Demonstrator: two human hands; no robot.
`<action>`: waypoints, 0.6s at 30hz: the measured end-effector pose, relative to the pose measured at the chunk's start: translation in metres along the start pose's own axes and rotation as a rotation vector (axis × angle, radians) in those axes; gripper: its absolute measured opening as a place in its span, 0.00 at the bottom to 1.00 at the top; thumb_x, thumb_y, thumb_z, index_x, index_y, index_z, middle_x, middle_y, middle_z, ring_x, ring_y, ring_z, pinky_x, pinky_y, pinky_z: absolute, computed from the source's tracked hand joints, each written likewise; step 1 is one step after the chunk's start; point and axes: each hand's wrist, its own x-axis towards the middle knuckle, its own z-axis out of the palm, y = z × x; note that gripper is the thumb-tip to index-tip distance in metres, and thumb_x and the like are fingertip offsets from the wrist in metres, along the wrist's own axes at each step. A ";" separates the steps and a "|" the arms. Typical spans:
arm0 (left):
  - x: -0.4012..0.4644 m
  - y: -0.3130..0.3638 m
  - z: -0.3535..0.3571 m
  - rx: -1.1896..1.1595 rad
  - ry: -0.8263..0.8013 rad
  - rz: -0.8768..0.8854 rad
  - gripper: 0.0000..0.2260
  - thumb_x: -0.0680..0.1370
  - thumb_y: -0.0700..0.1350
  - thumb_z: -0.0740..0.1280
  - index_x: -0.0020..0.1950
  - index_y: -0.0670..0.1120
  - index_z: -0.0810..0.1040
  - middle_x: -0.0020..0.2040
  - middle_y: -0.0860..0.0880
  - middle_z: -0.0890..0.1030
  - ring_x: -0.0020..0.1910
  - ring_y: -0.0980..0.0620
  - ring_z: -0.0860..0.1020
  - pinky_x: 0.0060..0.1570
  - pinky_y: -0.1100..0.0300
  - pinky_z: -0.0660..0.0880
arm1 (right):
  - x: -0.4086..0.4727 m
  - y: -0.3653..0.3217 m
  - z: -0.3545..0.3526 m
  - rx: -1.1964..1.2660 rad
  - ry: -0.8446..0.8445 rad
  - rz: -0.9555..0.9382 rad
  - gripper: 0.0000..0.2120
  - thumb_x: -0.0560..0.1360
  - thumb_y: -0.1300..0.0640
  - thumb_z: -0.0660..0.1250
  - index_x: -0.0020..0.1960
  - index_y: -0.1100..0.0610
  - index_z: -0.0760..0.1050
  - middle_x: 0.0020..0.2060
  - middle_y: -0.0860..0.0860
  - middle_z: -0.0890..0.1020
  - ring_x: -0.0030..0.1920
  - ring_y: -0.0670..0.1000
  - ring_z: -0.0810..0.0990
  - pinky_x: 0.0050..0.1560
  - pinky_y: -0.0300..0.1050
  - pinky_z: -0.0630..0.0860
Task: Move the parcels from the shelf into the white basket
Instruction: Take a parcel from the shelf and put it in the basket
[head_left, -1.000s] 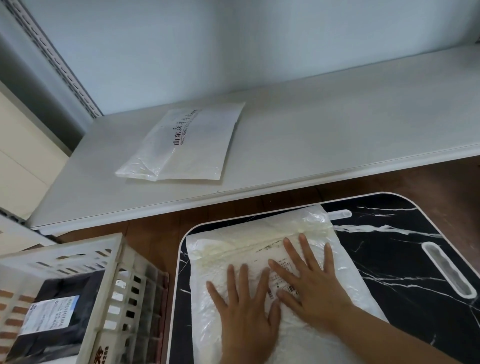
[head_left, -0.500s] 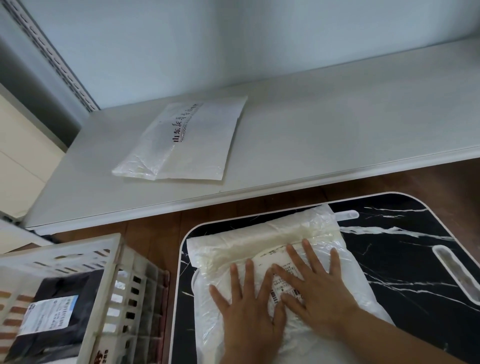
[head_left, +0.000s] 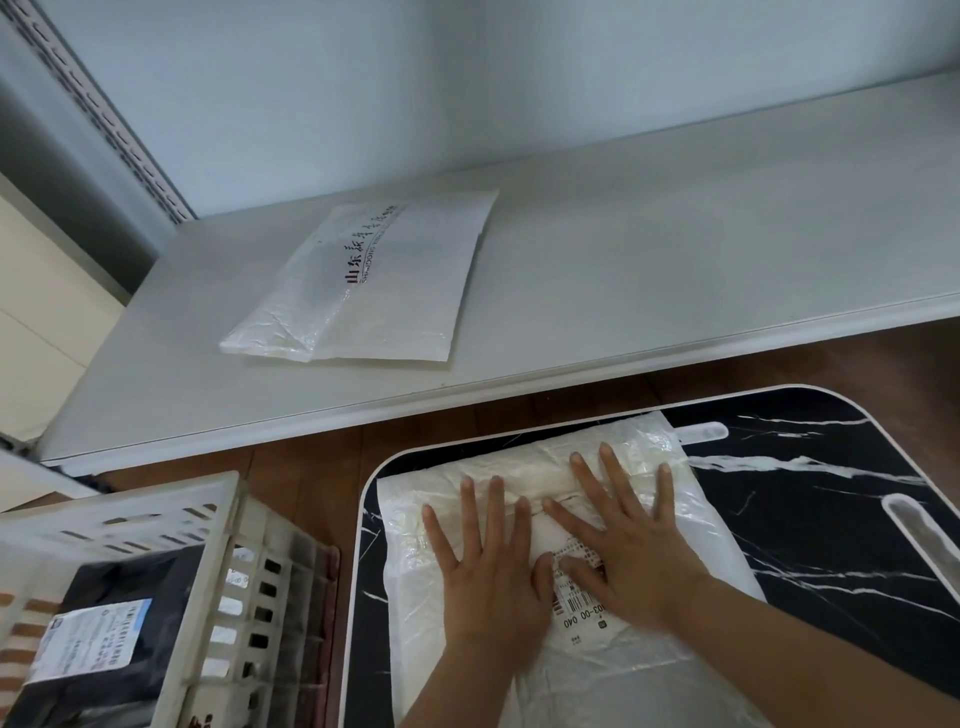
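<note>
We press a parcel flat on the tray before it goes to the basket.

Our left hand (head_left: 491, 582) and right hand (head_left: 626, 551) lie side by side, fingers straight and spread, grasping nothing, pressing the white parcel (head_left: 670, 499) under them onto the black tray (head_left: 831, 525). The basket (head_left: 234, 525) stands left of our fingers; another parcel (head_left: 395, 291) lies on the shelf (head_left: 675, 249) beyond the fingertips. Next, we judge, we must grip an edge and lift leftward.

Soft, even, cool light, fairly bright. Faint shadows under shelf (head_left: 623, 270) lip. Wide-angle bend at edges; basket (head_left: 156, 519) rim slightly blurred, centre sharp. No harsh glare.
</note>
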 end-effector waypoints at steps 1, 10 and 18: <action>0.000 -0.002 0.002 -0.001 -0.008 0.000 0.27 0.76 0.62 0.55 0.71 0.51 0.70 0.75 0.44 0.64 0.75 0.38 0.57 0.67 0.28 0.51 | 0.001 0.001 0.001 -0.002 -0.022 0.004 0.29 0.78 0.32 0.48 0.75 0.41 0.60 0.77 0.56 0.56 0.76 0.64 0.54 0.60 0.78 0.55; 0.009 -0.006 0.019 -0.002 -0.061 -0.008 0.29 0.76 0.65 0.52 0.71 0.52 0.71 0.76 0.47 0.63 0.74 0.36 0.60 0.58 0.23 0.57 | 0.006 0.002 0.005 -0.008 -0.064 0.001 0.29 0.77 0.30 0.49 0.74 0.40 0.62 0.75 0.53 0.62 0.74 0.63 0.60 0.57 0.79 0.55; 0.005 -0.005 0.012 -0.017 -0.123 -0.030 0.28 0.78 0.65 0.48 0.71 0.53 0.70 0.75 0.48 0.65 0.74 0.39 0.62 0.60 0.27 0.55 | 0.000 0.006 0.003 0.114 -0.046 0.063 0.35 0.75 0.27 0.46 0.77 0.42 0.50 0.77 0.53 0.55 0.77 0.56 0.47 0.67 0.74 0.53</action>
